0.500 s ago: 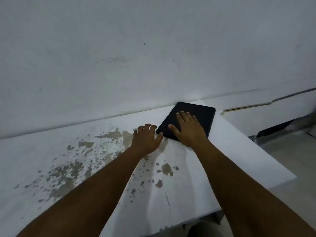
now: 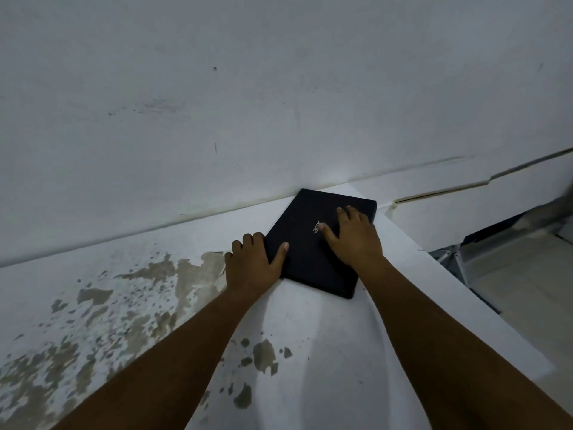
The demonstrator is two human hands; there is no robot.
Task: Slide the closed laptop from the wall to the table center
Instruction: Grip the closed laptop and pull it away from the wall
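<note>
A closed black laptop [image 2: 305, 262] with a small silver logo lies flat on the white table [image 2: 335, 352], its far corner touching the wall [image 2: 279, 103]. My left hand [image 2: 251, 266] is at the laptop's left edge, thumb on the lid and fingers curled down beside it. My right hand [image 2: 356, 240] presses palm-down on the right part of the lid, fingertips reaching toward its far right edge. Both forearms stretch in from the bottom of the view.
The tabletop's white coating is peeled away in brown patches [image 2: 148, 299] on the left and near the middle. The table's right edge [image 2: 459, 293] drops off to the floor, where grey material [image 2: 502, 243] lies. A cracked white ledge [image 2: 465, 187] runs along the wall at right.
My right hand has shifted toward the lid's right side, uncovering the logo. My left thumb now rests on the lid. The laptop looks a little nearer to me.
</note>
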